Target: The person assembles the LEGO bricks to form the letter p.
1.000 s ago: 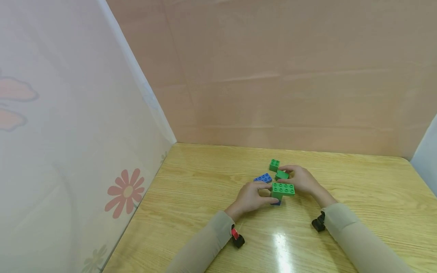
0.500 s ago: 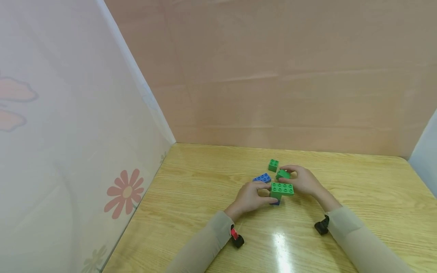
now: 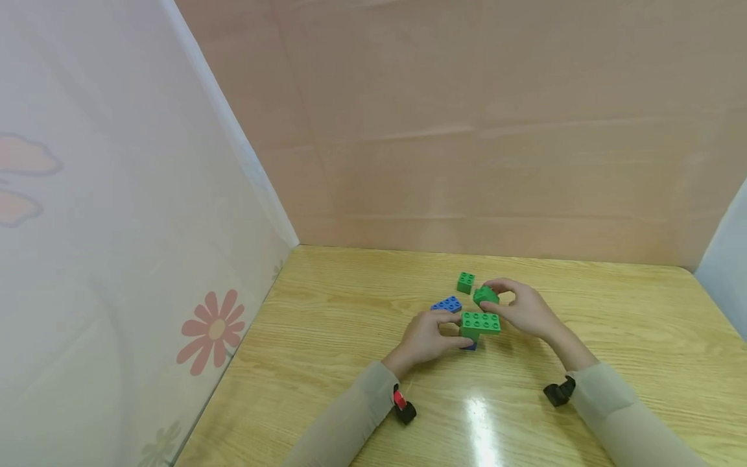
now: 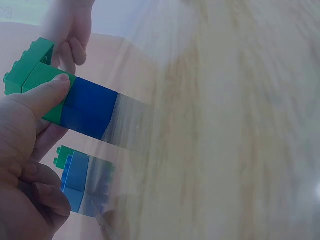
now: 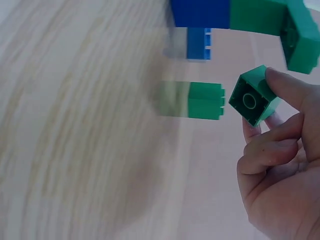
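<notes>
Between its thumb and fingers, my left hand (image 3: 428, 337) grips a stack of building bricks standing on the table. A blue brick (image 4: 90, 107) is the stack's base, a green brick (image 4: 62, 82) sits on it, and a long green eight-stud brick (image 3: 481, 322) caps it, overhanging to the right. Just behind and right of the stack, my right hand (image 3: 523, 309) pinches a small green brick (image 3: 486, 296). That brick is tilted, and its hollow underside faces the right wrist camera. Part of the stack's left side is hidden by my left hand.
A blue eight-stud brick (image 3: 447, 304) lies just behind my left hand. Farther back, another small green brick (image 3: 465, 283) stands studs up. The wooden table (image 3: 350, 285) meets a brown back sheet (image 3: 385, 194) and a flowered sheet (image 3: 233, 214) at left.
The small green brick in my right hand has turned over from showing a smooth face to showing studs, and is slightly higher. My right hand shifted a little rightward. My left hand holds still.
</notes>
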`<action>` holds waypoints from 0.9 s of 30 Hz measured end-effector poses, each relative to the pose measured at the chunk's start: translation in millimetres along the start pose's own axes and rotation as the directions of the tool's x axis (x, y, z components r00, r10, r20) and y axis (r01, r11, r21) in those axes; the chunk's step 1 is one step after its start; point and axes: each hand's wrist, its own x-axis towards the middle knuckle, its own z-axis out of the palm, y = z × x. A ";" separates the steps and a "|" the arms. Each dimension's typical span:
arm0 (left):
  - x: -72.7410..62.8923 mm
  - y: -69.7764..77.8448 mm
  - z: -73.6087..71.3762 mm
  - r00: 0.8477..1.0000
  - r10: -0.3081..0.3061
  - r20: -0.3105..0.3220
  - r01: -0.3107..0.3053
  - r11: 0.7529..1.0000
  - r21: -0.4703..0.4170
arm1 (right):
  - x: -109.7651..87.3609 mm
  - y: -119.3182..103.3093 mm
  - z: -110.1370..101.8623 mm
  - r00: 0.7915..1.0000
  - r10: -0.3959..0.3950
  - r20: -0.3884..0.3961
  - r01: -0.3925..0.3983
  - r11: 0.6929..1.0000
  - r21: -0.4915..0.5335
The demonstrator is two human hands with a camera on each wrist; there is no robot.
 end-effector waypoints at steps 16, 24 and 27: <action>-0.4 -0.5 0.0 1.000 0.015 0.000 -0.015 1.000 -0.013 | -17.2 -31.0 -8.3 0.997 -0.060 -0.052 0.070 0.976 0.205; -0.6 -1.1 -0.4 0.999 0.050 -0.010 -0.050 0.999 -0.012 | -24.0 -32.2 -1.3 0.991 -0.124 -0.039 0.130 0.951 0.282; -0.3 -1.9 -0.1 0.999 0.051 -0.011 -0.051 0.999 -0.010 | -26.0 -32.9 1.8 0.990 -0.132 -0.040 0.138 0.948 0.288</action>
